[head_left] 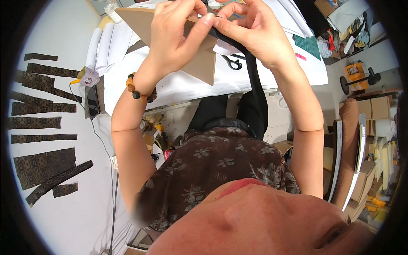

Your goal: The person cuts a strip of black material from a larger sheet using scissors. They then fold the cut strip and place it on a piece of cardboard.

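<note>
Both hands meet above the white-covered table. My right hand pinches a long black strip between thumb and fingers. From there the strip hangs down past the table's front edge toward my lap. Close beside it, my left hand is closed in a pinch, its thumb tip at the upper end of the strip. The fingertips partly hide that end. Behind and under my left hand, a brown angular board stands tilted, its lower corner pointing toward me. Black-handled scissors lie on the table, below my hands.
Paper rolls and a thread spool are at the table's left. A green cutting mat and a pink item lie at the right. Patterned fabric strips hang on the left wall. Cardboard boxes are stacked at right.
</note>
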`<state>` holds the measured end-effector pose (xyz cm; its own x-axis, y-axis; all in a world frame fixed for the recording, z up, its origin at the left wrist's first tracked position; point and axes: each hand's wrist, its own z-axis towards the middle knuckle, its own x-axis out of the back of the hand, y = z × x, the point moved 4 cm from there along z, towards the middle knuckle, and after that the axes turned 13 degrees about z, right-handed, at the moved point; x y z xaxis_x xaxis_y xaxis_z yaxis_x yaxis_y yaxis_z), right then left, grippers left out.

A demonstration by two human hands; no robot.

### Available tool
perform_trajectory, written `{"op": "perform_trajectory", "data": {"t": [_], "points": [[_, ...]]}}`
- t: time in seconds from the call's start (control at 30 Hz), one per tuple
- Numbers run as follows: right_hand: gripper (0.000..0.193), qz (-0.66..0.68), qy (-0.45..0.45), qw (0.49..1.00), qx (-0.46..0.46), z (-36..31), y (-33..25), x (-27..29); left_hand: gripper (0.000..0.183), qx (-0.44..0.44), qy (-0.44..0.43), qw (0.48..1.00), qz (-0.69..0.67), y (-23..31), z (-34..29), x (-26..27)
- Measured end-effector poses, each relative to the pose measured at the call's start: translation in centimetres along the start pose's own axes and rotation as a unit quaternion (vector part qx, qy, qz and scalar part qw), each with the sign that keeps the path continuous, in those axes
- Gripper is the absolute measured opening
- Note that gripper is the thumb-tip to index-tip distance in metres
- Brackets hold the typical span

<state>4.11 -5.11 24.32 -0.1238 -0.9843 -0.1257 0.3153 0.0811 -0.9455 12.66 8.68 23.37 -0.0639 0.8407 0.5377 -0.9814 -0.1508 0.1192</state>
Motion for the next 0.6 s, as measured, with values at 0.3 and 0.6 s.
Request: {"op": "perform_trajectory", "data": {"t": [0.3,0.6], "points": [[0.031,0.125,-0.005,0.992,0.001,-0.1,2.3,1.4,0.022,0.031,-0.104,0.994,-0.005,0.6,0.9,0.2],[0.033,0.191,0.029,0.981,0.025,-0.6,3.4,1.8,0.010,-0.060,-0.066,0.996,0.013,0.0,0.5,-0.1]]}}
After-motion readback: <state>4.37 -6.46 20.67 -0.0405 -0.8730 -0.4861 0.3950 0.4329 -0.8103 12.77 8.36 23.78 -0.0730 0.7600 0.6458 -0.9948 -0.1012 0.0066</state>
